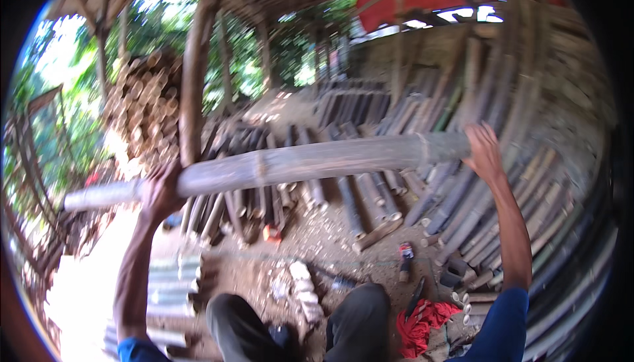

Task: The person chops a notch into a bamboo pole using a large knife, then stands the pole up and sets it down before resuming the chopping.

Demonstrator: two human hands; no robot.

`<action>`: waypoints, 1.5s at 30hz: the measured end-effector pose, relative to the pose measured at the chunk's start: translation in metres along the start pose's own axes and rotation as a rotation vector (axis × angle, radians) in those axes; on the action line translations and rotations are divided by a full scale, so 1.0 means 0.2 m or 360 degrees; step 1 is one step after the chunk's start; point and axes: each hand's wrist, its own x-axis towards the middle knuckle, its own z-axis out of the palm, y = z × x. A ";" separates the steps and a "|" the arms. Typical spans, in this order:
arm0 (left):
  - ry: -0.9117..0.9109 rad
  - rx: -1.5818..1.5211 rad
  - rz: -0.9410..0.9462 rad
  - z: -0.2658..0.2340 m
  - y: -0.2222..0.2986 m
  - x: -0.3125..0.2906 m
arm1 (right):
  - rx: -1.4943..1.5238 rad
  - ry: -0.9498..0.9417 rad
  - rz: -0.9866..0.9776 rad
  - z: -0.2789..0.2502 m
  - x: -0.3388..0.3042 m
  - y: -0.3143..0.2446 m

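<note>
Left hand (160,194) is wrapped round a bamboo pole (317,163), set in from its left end, so that a length of it juts out beyond the knuckles. At the opposite end the right hand (485,154) touches the pole (motion blur hides how far its fingers bend, so I cannot tell whether it is closed or only steadies). Between the two, the pole lies crosswise, its long axis running left to right and climbing slightly toward the right; most of it is to the right of the left hand, and the right hand is the one nearer an end. It is held up above the littered ground (310,227), beyond two bent knees (360,312). Other bamboo lengths (350,207) lie past it, a red cloth (422,326) is beside the right knee, and a stack of cut bamboo (145,108) rises left of a wooden post (193,85)
</note>
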 end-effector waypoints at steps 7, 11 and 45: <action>-0.0371 -0.0015 0.0102 0.61 -0.14 -0.41 | 0.0329 -0.0531 0.0117 0.49 -0.57 -0.37; -0.0585 -0.0031 0.0027 0.90 -0.20 -0.83 | 0.0502 -0.1104 0.0265 0.72 -0.98 -0.62; -0.2094 -0.0416 -0.0005 1.87 0.47 -1.29 | 0.1323 -0.1275 -0.0284 1.49 -1.07 -2.60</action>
